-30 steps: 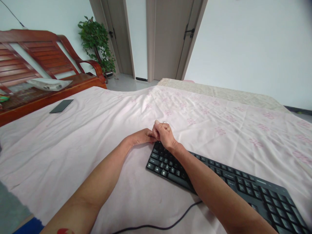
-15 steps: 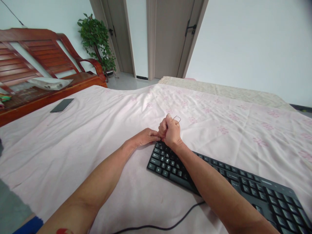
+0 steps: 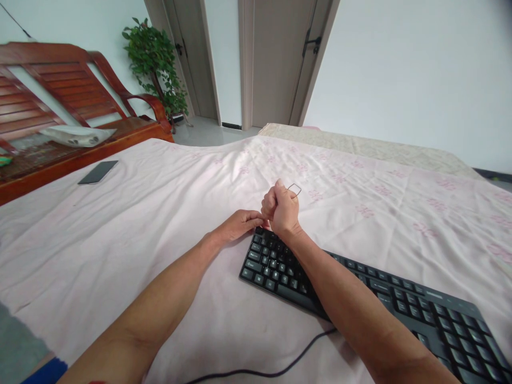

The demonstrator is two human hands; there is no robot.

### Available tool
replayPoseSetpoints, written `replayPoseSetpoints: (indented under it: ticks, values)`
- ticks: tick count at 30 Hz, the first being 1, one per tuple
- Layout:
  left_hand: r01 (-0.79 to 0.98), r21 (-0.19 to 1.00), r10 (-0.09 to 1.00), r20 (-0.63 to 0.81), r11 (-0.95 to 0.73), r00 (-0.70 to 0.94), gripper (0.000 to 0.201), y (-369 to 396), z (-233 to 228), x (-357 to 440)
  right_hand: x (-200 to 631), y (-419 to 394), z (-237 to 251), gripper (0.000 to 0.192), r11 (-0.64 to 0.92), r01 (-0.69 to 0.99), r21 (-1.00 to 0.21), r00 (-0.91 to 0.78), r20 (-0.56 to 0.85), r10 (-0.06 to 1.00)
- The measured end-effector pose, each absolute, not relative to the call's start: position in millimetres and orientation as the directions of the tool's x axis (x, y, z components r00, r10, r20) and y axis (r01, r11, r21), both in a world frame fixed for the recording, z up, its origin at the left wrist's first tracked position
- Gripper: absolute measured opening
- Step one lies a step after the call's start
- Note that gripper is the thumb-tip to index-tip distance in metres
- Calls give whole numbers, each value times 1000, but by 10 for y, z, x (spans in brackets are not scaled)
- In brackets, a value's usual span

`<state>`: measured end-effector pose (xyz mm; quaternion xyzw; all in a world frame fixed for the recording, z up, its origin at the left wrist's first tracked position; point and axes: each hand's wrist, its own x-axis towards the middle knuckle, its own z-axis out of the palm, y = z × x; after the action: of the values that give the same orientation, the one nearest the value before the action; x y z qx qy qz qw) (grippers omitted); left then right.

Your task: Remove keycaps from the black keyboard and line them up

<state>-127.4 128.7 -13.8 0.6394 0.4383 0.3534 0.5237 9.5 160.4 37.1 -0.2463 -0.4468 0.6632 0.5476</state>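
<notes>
A thin wire loop [image 3: 295,188] (a small metal puller, it seems) sticks up from the right hand [image 3: 282,210], whose grip is fisted around it above the black keyboard's [image 3: 360,288] far-left corner. The left hand [image 3: 239,225] rests beside it — fingertips pinched at that corner, what they hold hidden — on the pink sheet [image 3: 160,213].

A pink-sheeted bed [image 3: 160,224] carries a black keyboard [image 3: 360,288] and a phone [image 3: 98,172].

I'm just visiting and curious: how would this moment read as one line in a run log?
right hand: fist shut on wire keycap puller, above keyboard corner | left hand: at keyboard's top-left edge, fingertips pinched | surface: pink sheet
</notes>
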Motion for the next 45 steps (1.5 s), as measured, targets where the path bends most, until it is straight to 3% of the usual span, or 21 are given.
replayPoseSetpoints:
  ticks: [6, 12, 18, 23, 27, 31, 35, 40, 45]
  values:
    - [143, 989, 901, -38, -27, 433, 41, 1283, -124, -1401, 168, 1688, 432, 58, 42, -582, -812, -160, 164, 973]
    - [276, 960, 926, -67, -41, 371, 31, 1250, -121, -1396, 292, 1710, 607, 57, 129, -610, -782, -54, 204, 978]
    - [261, 963, 945, -30, -60, 326, 26, 1242, -150, -1349, 444, 1666, 860, 56, 179, -627, -758, -16, 243, 970]
    - [202, 979, 989, 11, -42, 150, 25, 1328, -187, -1340, 689, 1593, 869, 55, 144, -623, -769, -55, 226, 972]
    - [388, 913, 991, 130, -127, 20, 23, 1579, -205, -1268, 944, 1537, 675, 52, 118, -598, -793, -65, 194, 979]
    - [625, 718, 951, 256, -306, 171, 14, 1888, -219, -1110, 1128, 1564, 446, 50, 135, -538, -832, -2, 161, 987]
    - [711, 601, 931, 246, -365, 269, 16, 2111, -230, -978, 1199, 1625, 308, 48, 167, -479, -862, 53, 161, 985]
    - [688, 605, 914, 211, -401, 347, 23, 2216, -215, -955, 1210, 1645, 239, 56, 212, -257, -943, 68, 202, 977]
    - [639, 675, 926, 203, -368, 319, 33, 2191, -229, -998, 1258, 1662, 199, 68, 175, -29, -984, -5, 175, 985]
